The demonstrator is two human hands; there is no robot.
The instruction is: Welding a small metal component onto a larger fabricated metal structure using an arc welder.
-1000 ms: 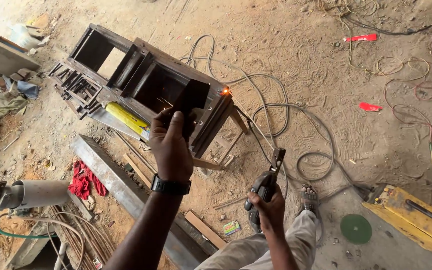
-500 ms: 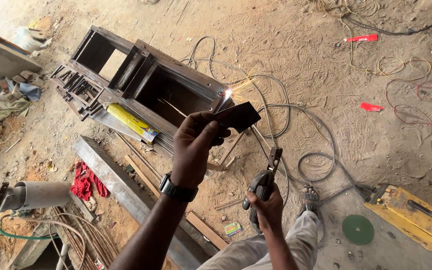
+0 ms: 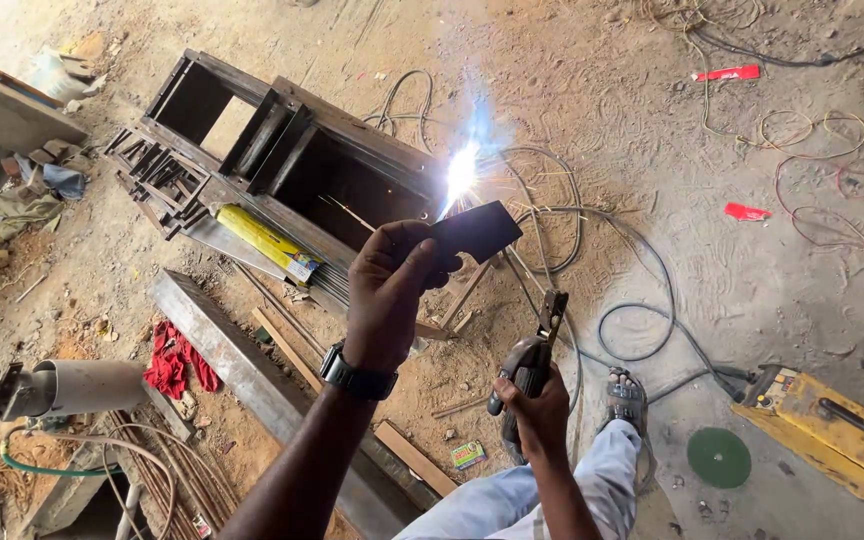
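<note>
My left hand (image 3: 389,290), with a black watch on its wrist, holds up a small dark rectangular shield plate (image 3: 477,232) between my eyes and a bright white welding arc (image 3: 462,172). The arc burns at the near right corner of a dark steel frame box (image 3: 297,165) lying on the sandy ground. My right hand (image 3: 534,405) grips a welding electrode holder (image 3: 530,362), its clamp pointing up toward the arc. The electrode rod itself is too thin to make out.
A yellow electrode packet (image 3: 264,241) lies by the frame. Grey cables (image 3: 642,300) loop across the ground. A yellow welding machine (image 3: 832,430) and green disc (image 3: 719,457) sit at right. A steel beam (image 3: 242,365), red rag (image 3: 177,358) and white pipe (image 3: 82,385) lie at left. My sandalled foot (image 3: 628,398) is below.
My left hand has risen and moved right, bringing the dark plate in front of the weld spot. The small spark has grown into a bright arc. My right hand has hardly shifted.
</note>
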